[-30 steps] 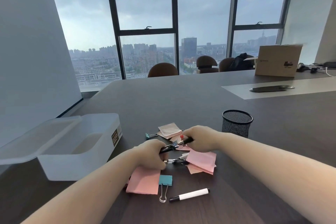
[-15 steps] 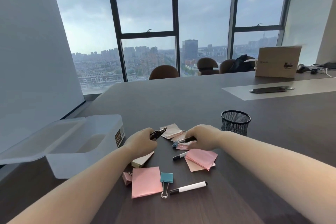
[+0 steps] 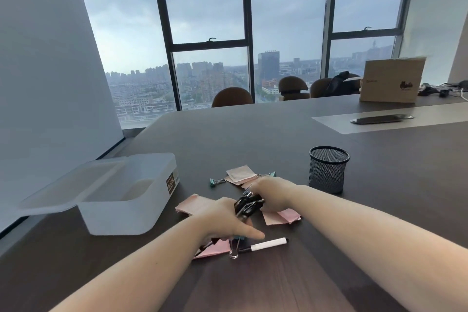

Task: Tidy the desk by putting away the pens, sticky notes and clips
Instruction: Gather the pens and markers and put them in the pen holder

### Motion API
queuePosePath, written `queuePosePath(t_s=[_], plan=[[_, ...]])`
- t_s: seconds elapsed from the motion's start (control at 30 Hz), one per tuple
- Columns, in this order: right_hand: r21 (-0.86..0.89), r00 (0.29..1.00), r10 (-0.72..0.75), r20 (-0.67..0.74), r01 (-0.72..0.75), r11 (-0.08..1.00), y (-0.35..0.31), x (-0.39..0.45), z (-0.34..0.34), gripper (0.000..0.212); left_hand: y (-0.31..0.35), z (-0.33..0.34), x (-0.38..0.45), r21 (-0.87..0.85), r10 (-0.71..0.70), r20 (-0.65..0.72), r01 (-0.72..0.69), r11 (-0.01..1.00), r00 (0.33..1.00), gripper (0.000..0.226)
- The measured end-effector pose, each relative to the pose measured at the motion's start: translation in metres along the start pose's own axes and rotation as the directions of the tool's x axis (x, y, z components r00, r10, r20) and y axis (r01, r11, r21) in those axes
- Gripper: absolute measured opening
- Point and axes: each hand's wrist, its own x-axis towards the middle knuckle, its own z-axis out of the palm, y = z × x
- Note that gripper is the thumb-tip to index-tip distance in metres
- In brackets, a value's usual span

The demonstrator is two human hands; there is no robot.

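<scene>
My left hand (image 3: 228, 220) grips a bundle of black pens (image 3: 247, 206) above the pile, its thumb stretched toward a white marker (image 3: 266, 244) lying on the desk. My right hand (image 3: 273, 195) meets the same pens from the right, fingers curled around their ends. Pink sticky notes lie scattered: one pad (image 3: 195, 205) left of my hands, one (image 3: 281, 216) under my right wrist, one (image 3: 212, 248) under my left wrist, a pale one (image 3: 240, 172) farther back. Teal binder clips sit at the back left (image 3: 216, 181), back right (image 3: 271, 174) and front (image 3: 236, 246).
A white plastic storage box (image 3: 131, 195) stands open at the left with its lid (image 3: 68, 185) leaning off its far side. A black mesh pen cup (image 3: 328, 170) stands at the right. A cardboard box (image 3: 392, 80) and a dark flat device (image 3: 382, 119) sit far back.
My hands, apart half a second ago with a pen each, have come together over the pile; the pens are now bunched in my left hand with my right hand touching them.
</scene>
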Motion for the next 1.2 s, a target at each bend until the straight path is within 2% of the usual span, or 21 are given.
queuePosePath(t_s=[0.13, 0.3, 0.43, 0.57, 0.67, 0.77, 0.87, 0.93, 0.97, 1.03, 1.1, 1.17, 1.2], plan=[[0.089, 0.994, 0.018, -0.109, -0.008, 0.996, 0.005, -0.003, 0.002, 0.022, 0.003, 0.003, -0.001, 0.026, 0.08, 0.028, -0.081, 0.996, 0.996, 0.045], [0.276, 0.965, 0.094, -0.246, -0.023, 0.961, 0.012, 0.0, 0.001, 0.021, 0.005, 0.016, 0.004, 0.033, 0.091, 0.102, -0.095, 0.995, 0.991, 0.033], [0.331, 0.957, 0.082, -0.279, 0.016, 0.943, 0.009, 0.001, -0.003, 0.013, 0.01, 0.021, 0.012, 0.143, 0.062, 0.023, -0.065, 0.988, 0.998, 0.02], [0.36, 0.959, 0.09, -0.269, 0.013, 0.933, 0.008, 0.0, -0.006, 0.005, 0.012, 0.022, 0.016, 0.251, 0.029, -0.031, -0.02, 0.968, 0.999, 0.035], [0.373, 0.967, 0.134, -0.217, -0.045, 0.927, 0.01, 0.0, -0.005, 0.004, 0.018, 0.016, 0.012, 0.28, 0.027, -0.09, -0.001, 0.96, 0.996, 0.028], [0.388, 0.964, 0.163, -0.212, -0.07, 0.919, 0.009, -0.001, -0.007, 0.01, 0.018, 0.01, 0.012, 0.276, 0.017, -0.132, 0.02, 0.961, 0.991, 0.027], [0.367, 0.956, 0.185, -0.228, -0.091, 0.926, 0.007, -0.005, -0.012, 0.037, 0.014, 0.007, 0.018, 0.176, -0.036, -0.184, 0.069, 0.982, 0.982, 0.027], [0.421, 0.934, 0.233, -0.271, -0.103, 0.901, 0.007, -0.005, -0.014, 0.043, 0.014, 0.004, 0.019, 0.164, -0.051, -0.223, 0.089, 0.982, 0.973, 0.021], [0.484, 0.913, 0.275, -0.3, -0.102, 0.869, 0.007, -0.004, -0.016, 0.044, 0.016, 0.002, 0.018, 0.186, -0.052, -0.24, 0.098, 0.978, 0.969, 0.014], [0.641, 0.859, 0.37, -0.354, -0.066, 0.765, 0.009, -0.004, -0.02, 0.041, 0.016, -0.002, 0.022, 0.199, -0.037, -0.299, 0.1, 0.975, 0.954, 0.026], [0.813, 0.81, 0.464, -0.359, 0.028, 0.581, 0.01, -0.006, -0.022, 0.034, 0.012, -0.004, 0.031, 0.145, -0.001, -0.38, 0.061, 0.988, 0.925, 0.031], [0.931, 0.79, 0.535, -0.299, 0.119, 0.345, 0.008, -0.008, -0.021, 0.026, 0.008, -0.005, 0.041, -0.013, 0.004, -0.51, -0.012, 1.0, 0.86, 0.026], [0.955, 0.789, 0.554, -0.266, 0.136, 0.265, 0.007, -0.008, -0.018, 0.024, 0.007, -0.005, 0.047, -0.129, -0.017, -0.577, -0.07, 0.989, 0.817, 0.023]])
